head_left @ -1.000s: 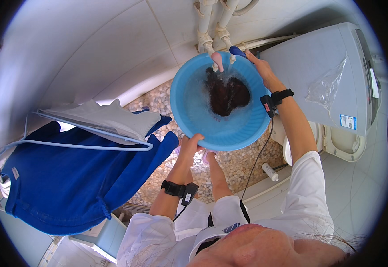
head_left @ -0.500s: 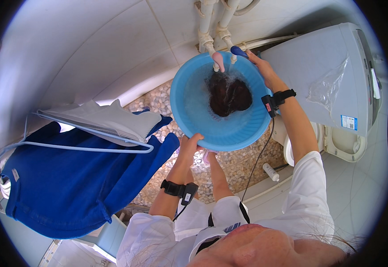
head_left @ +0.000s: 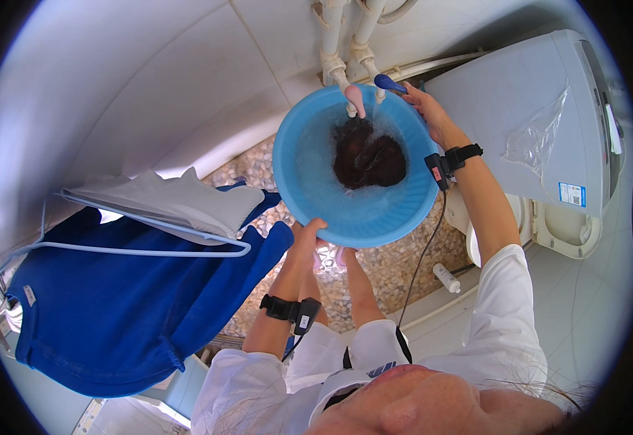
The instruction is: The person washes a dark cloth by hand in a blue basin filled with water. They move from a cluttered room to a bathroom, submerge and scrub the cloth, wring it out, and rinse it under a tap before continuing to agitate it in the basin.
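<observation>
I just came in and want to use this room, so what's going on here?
A person's left hand holds the near rim of a blue basin, thumb over the edge. The right hand is at the blue tap handle, beside the basin's far right side. Inside the basin, a dark bundle, seemingly cloth, lies in cloudy water. A blue garment is off to the left.
</observation>
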Demonstrator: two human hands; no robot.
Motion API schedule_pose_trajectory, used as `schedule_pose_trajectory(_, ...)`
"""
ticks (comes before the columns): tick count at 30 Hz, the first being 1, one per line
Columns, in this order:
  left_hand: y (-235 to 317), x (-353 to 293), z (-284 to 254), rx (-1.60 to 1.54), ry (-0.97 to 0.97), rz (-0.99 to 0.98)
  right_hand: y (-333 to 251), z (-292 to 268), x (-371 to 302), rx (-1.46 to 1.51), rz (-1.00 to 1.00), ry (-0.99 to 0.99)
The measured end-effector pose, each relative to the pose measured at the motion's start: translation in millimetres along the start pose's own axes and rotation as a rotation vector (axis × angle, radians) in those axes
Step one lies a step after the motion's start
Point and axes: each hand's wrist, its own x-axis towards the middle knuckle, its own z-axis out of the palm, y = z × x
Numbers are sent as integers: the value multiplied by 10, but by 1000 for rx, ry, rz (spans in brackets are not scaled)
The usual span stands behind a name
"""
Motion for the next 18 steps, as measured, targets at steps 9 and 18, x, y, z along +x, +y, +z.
schedule_pose_trajectory(9,-9,77,-33,39,-34,-21,29,-50,75,31,-6,-25)
schedule_pose_trajectory(18,-15,114,-29,70,-45,-10,99,-166,162,-20,-47,-103)
